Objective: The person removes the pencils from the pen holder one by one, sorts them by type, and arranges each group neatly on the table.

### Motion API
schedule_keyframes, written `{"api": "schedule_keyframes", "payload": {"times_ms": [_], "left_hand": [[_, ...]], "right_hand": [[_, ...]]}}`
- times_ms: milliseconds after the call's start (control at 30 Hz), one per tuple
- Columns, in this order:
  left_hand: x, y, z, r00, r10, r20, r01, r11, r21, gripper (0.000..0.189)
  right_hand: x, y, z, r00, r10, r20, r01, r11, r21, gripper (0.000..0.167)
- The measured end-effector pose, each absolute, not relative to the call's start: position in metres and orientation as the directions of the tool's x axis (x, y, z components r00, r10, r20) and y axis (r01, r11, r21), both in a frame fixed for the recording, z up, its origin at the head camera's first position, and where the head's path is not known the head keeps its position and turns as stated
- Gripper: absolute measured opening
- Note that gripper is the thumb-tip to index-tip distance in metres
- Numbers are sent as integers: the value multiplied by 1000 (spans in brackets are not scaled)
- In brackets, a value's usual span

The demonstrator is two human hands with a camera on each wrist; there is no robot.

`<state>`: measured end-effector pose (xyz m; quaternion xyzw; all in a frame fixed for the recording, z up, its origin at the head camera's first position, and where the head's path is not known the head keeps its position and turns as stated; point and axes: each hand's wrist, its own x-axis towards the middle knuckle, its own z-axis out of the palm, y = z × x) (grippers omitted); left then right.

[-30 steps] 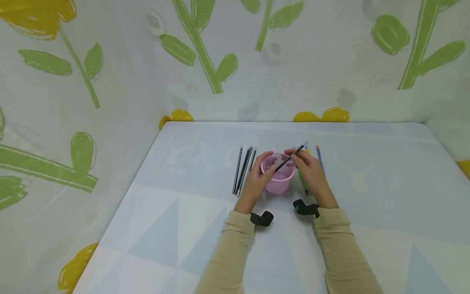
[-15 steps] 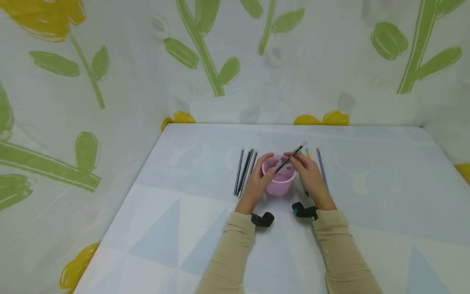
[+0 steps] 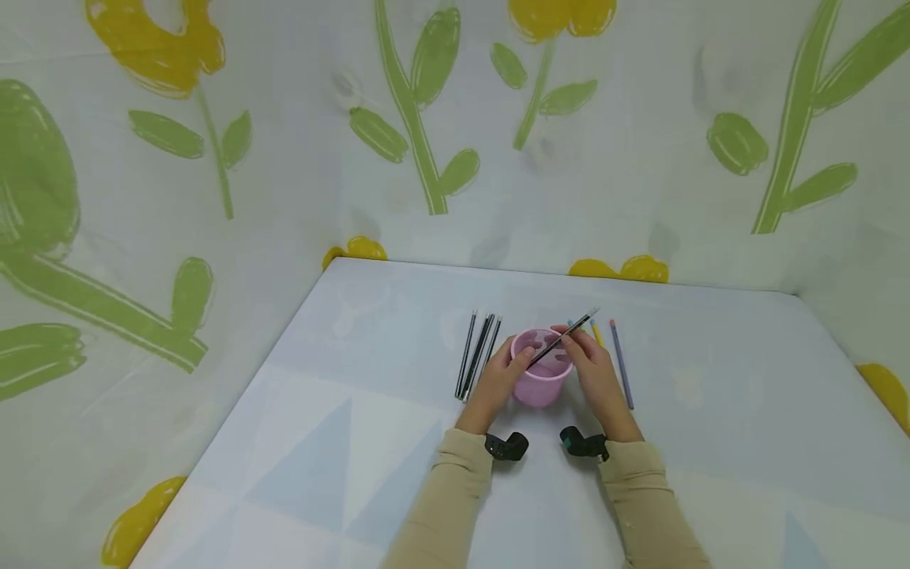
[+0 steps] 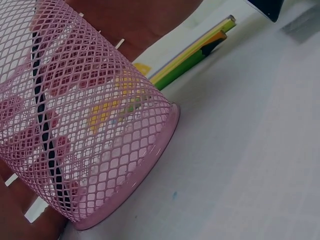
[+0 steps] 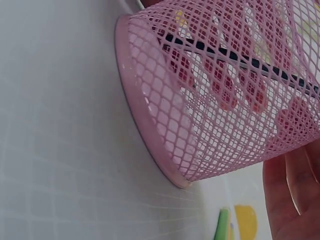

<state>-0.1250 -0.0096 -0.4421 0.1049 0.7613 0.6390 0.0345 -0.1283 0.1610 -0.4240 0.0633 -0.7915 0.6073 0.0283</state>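
A pink mesh pencil cup [image 3: 538, 389] stands between the two hands, low over the table. My left hand [image 3: 494, 387] grips its left side, the thumb at the rim. On the opposite side my right hand [image 3: 599, 383] holds the cup, its fingers curling behind the far wall. One black pencil [image 3: 562, 340] leans inside, its upper end sticking out to the right past the right fingers. Through the mesh, the left wrist view shows this pencil [image 4: 44, 120] slanting down to the cup's base, with fingers pressed on the wall behind. The cup [image 5: 155, 105] appears tipped in the right wrist view.
Several black pencils [image 3: 475, 356] lie side by side left of the cup. A purple pencil [image 3: 622, 367] and a yellow one [image 3: 596, 332] lie to the right, partly behind the right hand. A green pencil [image 4: 185, 70] shows beyond the cup. A flowered curtain [image 3: 626, 158] surrounds the table.
The head view has tilted up, so table and hands appear lower. Both hands keep holding the cup with the black pencil in it, and the right forearm sits slightly further left.
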Motion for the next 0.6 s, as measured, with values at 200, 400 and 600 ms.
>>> {"api": "schedule_keyframes", "payload": {"times_ms": [200,400,600], "left_hand": [[-125,-9,-446,-965,206,160,196,167,966,42],[-124,-10,-437,-957,235,172,212,155,965,44],[-113,-9,-411,-956,218,196,229,138,964,46]], "right_hand": [[-128,162,-427,-981,-47,186,-191,272,-943,38],[-133,164,-426,-981,-27,193,-193,278,-941,36],[-135,168,-420,-972,7,236,-226,259,-939,33]]}}
